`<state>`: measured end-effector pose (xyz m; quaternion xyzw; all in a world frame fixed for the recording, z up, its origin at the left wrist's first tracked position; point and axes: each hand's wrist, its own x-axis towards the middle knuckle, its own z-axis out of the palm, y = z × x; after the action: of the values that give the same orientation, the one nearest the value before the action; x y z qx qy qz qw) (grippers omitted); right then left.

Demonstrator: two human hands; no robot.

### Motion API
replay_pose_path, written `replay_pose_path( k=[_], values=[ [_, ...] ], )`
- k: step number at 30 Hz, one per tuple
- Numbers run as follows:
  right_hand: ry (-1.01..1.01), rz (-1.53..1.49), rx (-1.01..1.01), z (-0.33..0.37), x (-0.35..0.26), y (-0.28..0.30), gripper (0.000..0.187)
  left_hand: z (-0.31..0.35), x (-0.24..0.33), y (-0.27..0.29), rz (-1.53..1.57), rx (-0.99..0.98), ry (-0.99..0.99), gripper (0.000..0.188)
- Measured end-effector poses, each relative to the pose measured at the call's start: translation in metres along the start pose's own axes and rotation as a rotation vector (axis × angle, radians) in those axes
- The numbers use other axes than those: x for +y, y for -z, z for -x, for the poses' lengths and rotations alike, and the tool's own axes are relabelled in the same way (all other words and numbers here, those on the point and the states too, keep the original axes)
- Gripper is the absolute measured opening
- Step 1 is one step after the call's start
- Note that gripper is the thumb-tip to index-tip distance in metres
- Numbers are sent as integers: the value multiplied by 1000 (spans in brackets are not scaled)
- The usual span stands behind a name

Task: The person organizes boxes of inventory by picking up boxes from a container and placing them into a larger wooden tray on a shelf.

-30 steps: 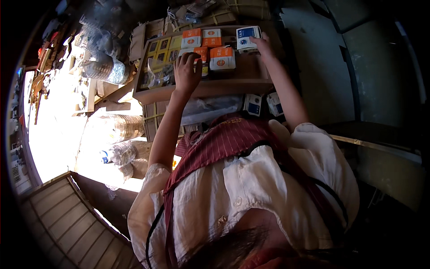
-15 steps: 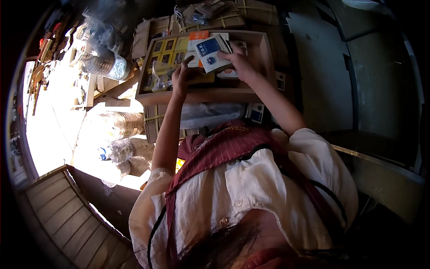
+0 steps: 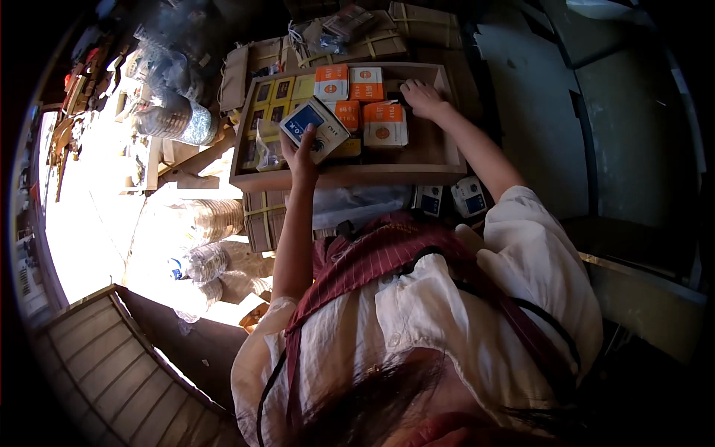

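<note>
My left hand [image 3: 302,155] grips a white and blue cardboard box [image 3: 322,127], thumb on top, tilted over the front left of a shallow wooden tray [image 3: 350,176]. My right hand [image 3: 423,98] reaches into the tray's right part. Its fingers are apart and slightly bent, low over the tray bottom, with nothing visible in them. Beside it lie several orange and white boxes [image 3: 385,125]. Yellow boxes [image 3: 281,89] fill the tray's left side, and a clear plastic bag [image 3: 269,145] rests on some of them.
Strapped cardboard cartons [image 3: 356,49] stand behind the tray. Two white and blue boxes [image 3: 468,197] lie just below its front right edge. Large clear plastic bottles [image 3: 205,222] are at the left in bright light. A slatted wooden panel [image 3: 123,365] lies at the lower left.
The white and blue box has moved left and is now in my left hand alone. My right hand has let go of it and moved right, into the tray. The orange boxes are uncovered.
</note>
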<state>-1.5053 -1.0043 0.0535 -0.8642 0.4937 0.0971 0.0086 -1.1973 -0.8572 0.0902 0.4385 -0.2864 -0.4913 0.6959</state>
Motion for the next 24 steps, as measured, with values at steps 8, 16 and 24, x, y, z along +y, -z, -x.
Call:
replay_pose_path(
  k=[8, 16, 24],
  values=[
    [-9, 230, -117, -11, 1, 1, 53, 5, -1, 5, -342, -112, -54, 45],
    [-519, -429, -307, -57, -11, -19, 71, 4, -1, 0, -411, -60, -85, 41],
    [-401, -369, -402, -66, -15, -10, 94, 2, -1, 1, -390, -71, -73, 43]
  ],
)
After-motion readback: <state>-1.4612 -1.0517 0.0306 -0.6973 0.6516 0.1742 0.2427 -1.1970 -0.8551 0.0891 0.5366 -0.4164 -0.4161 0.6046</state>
